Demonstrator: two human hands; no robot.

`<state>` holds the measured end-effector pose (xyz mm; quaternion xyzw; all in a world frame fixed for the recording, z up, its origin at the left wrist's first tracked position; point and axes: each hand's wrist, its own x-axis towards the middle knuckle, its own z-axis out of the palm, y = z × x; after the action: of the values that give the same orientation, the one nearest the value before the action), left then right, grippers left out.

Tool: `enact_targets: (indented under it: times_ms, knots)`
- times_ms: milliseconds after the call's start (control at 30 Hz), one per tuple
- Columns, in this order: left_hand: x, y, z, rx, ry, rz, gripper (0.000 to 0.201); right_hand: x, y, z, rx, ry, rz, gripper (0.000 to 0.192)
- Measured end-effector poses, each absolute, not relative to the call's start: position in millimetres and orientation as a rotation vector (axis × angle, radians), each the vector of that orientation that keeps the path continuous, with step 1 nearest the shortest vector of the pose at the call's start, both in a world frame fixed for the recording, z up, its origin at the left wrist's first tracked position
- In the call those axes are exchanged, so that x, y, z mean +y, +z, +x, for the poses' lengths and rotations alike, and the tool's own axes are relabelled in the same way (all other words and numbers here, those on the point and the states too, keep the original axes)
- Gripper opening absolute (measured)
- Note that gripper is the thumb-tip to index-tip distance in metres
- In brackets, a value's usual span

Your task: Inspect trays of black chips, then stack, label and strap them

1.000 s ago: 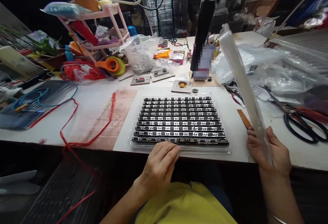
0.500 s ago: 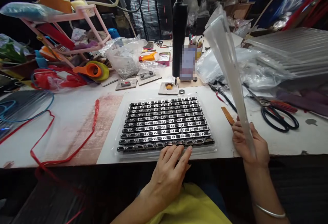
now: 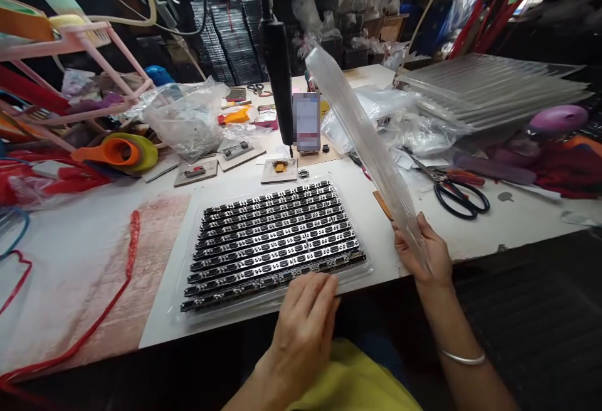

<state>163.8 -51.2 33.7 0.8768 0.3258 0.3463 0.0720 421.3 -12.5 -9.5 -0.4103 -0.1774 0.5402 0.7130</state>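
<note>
A clear plastic tray [image 3: 181, 301] lies near the table's front edge, holding several rows of black and silver connectors [image 3: 277, 241]. My left hand [image 3: 303, 320] is closed at its front rim, fingers bent together on top; the thumb is mostly hidden at the edge. My right hand [image 3: 426, 251] grips a ribbed, clear plastic tray [image 3: 367, 141] by its lower end. That piece stands tilted, leaning left at the top, above the table to the right of the filled tray.
A black electric screwdriver [image 3: 278, 78] hangs behind the tray, over a small fixture block [image 3: 279, 170]. A phone [image 3: 306, 122] stands beside it. Scissors [image 3: 461, 197] lie at the right, before stacked ribbed trays [image 3: 493, 88]. Red ribbon [image 3: 126, 279] trails at the left.
The view has swung right, so the table things shift left. The tray in my right hand tilts further left. My left hand's fingers have drawn back from the front connector row to the rim.
</note>
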Motion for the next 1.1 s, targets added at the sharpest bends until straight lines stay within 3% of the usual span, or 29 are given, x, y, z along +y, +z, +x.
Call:
enact_targets:
  times_ms: [133, 300, 600, 1100]
  knots:
    - [-51, 34, 198, 0.801, 0.868, 2.761, 0.036, -13, -11, 422, -0.280, 1.251, -0.822, 0.022]
    - [-50, 24, 228, 1.006, 0.718, 2.778, 0.046, -13, -10, 421, -0.183, 1.271, -0.769, 0.025]
    - [-49, 35, 227, 0.993, 0.579, 2.706, 0.044, -14, -7, 421, -0.042, 1.285, -0.651, 0.023]
    - [-48, 27, 163, 1.080, 0.903, 2.689, 0.034, -16, -16, 426, -0.057, 1.174, -0.822, 0.015]
